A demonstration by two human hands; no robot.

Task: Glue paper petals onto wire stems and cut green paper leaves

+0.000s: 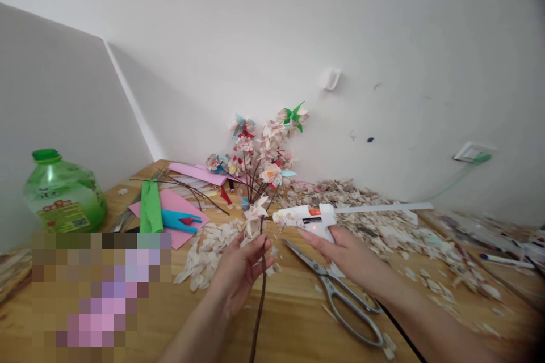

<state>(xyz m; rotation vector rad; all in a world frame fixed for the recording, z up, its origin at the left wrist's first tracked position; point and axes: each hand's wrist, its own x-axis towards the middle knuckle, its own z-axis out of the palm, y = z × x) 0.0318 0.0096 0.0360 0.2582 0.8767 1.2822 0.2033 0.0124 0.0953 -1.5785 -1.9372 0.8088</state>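
Observation:
My left hand (pixel 243 258) is closed around a thin brown twig (pixel 259 312), which runs down to the bottom edge of the view. A pale petal flower (pixel 256 211) sits at the twig's top, just above my fingers. My right hand (pixel 336 247) grips a white hot glue gun (pixel 309 216) with a small light glowing on its body. The gun's nozzle points left and is close to the flower's base; whether they touch I cannot tell. A long glue stick (pixel 383 207) sticks out of the gun's back end. Grey-handled scissors (pixel 334 289) lie below, between my arms.
Behind my hands stand several flowered twigs (pixel 259 150). Loose petals (pixel 361 204) cover the table's back right and centre. Coloured paper (pixel 170 215) and a green-capped bottle (pixel 63 193) are at left. A plug (pixel 481 157) sits in the wall socket.

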